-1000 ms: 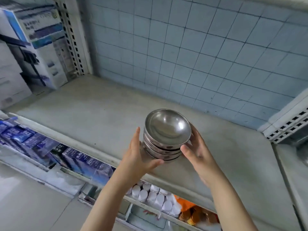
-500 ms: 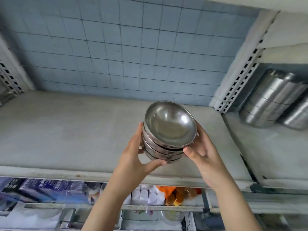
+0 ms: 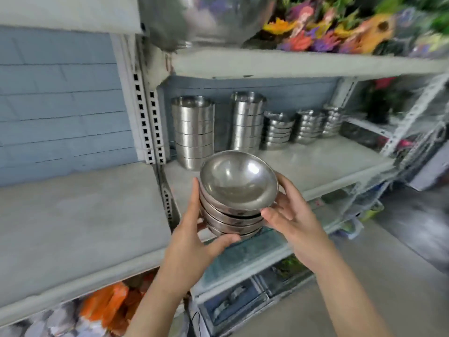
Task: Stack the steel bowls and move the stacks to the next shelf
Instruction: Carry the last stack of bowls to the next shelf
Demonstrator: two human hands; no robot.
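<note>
Swinging across from the bare shelf [image 3: 73, 215], the person's view now takes in the neighbouring bay, and the stack of steel bowls [image 3: 237, 198] has travelled with it: half a second ago it hung in front of the empty concrete shelf, and now it sits in the air just past the perforated upright [image 3: 148, 117] that divides the two bays, in front of the next shelf [image 3: 328, 164]. Both hands carry it. The left hand [image 3: 192, 237] has its fingers [image 3: 194, 198] pressed up the near side of the stack with the thumb hooked under the bottom bowl, and the right hand [image 3: 294, 220] clamps the other side, thumb across the front of the lower bowls. The top bowl tilts slightly toward the viewer, its hollow open and shiny. Behind the stack, further from the upright, two tall columns of steel containers [image 3: 194, 130] and three lower stacks of bowls [image 3: 303, 127] already stand against the back of that shelf. The front strip of that shelf, nearest the upright, looks free, so I judge the carry nearly finished; lowering the stack there without knocking the tall columns seems to be what remains.
</note>
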